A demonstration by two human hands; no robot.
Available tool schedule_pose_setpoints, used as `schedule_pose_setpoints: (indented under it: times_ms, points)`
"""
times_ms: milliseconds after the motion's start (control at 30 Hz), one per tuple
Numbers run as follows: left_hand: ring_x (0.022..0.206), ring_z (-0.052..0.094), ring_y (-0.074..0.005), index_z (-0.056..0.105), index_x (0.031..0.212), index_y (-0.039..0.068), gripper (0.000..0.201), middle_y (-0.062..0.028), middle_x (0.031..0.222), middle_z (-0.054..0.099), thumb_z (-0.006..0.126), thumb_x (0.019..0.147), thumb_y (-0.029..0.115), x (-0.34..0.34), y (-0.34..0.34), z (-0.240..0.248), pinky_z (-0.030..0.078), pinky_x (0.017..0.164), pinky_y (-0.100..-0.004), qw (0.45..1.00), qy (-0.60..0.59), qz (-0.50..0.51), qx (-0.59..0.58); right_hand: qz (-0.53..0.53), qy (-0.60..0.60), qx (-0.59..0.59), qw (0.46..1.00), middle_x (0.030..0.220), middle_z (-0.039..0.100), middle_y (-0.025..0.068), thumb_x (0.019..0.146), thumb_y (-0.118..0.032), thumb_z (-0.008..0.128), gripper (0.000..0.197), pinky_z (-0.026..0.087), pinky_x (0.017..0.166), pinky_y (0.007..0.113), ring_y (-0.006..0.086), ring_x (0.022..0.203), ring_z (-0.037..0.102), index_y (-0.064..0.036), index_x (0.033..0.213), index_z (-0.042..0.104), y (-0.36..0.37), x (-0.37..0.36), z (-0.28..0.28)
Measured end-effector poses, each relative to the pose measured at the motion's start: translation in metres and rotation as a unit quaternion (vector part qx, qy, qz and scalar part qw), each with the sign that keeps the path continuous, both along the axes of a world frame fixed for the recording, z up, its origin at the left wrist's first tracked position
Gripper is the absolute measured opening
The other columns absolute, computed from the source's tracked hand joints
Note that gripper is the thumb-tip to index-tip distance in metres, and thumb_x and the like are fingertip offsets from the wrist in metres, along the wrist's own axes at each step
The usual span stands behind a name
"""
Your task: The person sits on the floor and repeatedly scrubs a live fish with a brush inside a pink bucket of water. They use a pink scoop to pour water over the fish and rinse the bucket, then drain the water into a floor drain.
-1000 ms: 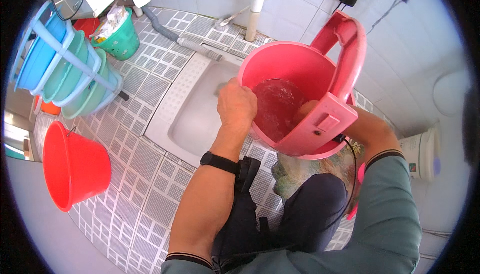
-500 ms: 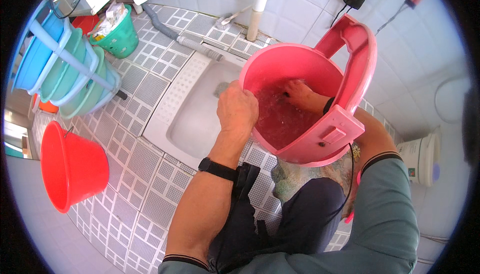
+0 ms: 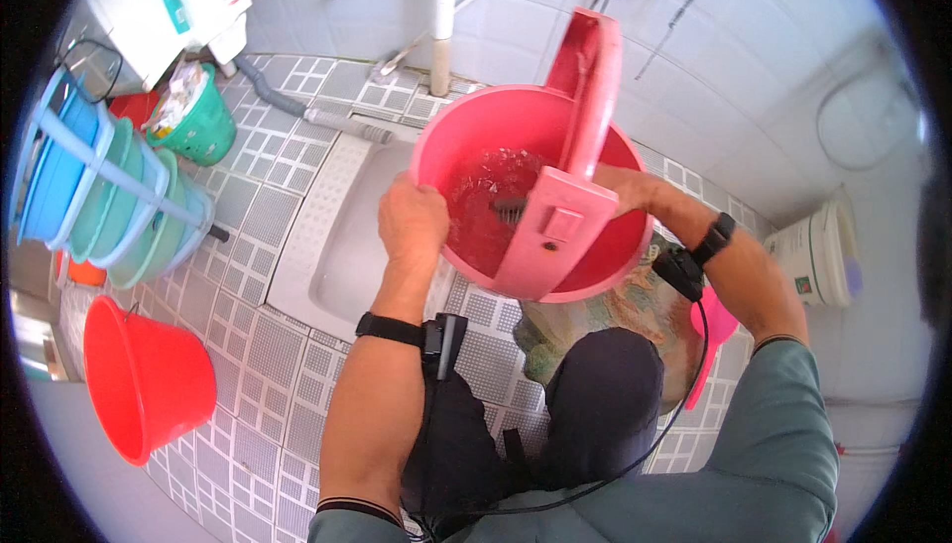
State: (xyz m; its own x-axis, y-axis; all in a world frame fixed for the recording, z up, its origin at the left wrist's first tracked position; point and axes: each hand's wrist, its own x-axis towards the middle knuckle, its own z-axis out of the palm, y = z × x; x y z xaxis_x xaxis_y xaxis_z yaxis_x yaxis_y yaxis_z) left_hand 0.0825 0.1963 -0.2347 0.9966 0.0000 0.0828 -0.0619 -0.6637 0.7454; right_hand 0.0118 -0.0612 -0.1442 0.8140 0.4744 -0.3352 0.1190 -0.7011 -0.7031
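A pink bucket with a tall, broad handle is held tilted over the edge of a white squat toilet. Shallow water ripples inside it. My left hand is closed on the bucket's left rim. Behind the handle, my right hand reaches over the right side into the bucket; the handle hides its fingers. A small dark, ridged object shows in the water beside the handle, and I cannot make out what it is.
To the left stand a red bucket, a rack of blue and green basins and a green bin. A grey hose ends at the toilet. At right are a white pail and a pink dipper; a mat lies below.
The bucket and both hands sit farther left in the picture, as the view has shifted. My right hand has drawn back to the right, from the water to behind the handle.
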Motion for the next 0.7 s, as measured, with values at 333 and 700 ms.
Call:
schedule_pose_setpoints:
  times_ms: [333, 700]
  points:
    - [0.102, 0.060, -0.0405, 0.059, 0.122, 0.001, 0.051, -0.0241, 0.109, 0.058, 0.065, 0.084, 0.034, -0.003, 0.001, 0.017, 0.049, 0.086, -0.0460, 0.993, -0.061, 0.045, 0.092, -0.362, -0.205, 0.049, 0.908, 0.102, 0.069, 0.0140, 0.093, -0.022, 0.059, 0.040, 0.049, 0.085, 0.032, 0.0170, 0.091, 0.060, -0.0017, 0.127, 0.060, -0.060, -0.115, 0.021]
    - [0.083, 0.064, -0.0158, 0.057, 0.124, -0.008, 0.044, -0.0110, 0.099, 0.067, 0.062, 0.095, 0.024, -0.031, 0.000, 0.073, 0.052, 0.074, -0.0282, 0.935, -0.102, -0.080, -0.331, -0.478, -0.199, -0.128, 0.846, 0.099, 0.065, 0.0272, 0.091, -0.020, 0.059, 0.035, 0.049, 0.081, 0.042, 0.0433, 0.092, 0.062, 0.0001, 0.119, 0.061, -0.109, -0.267, -0.196]
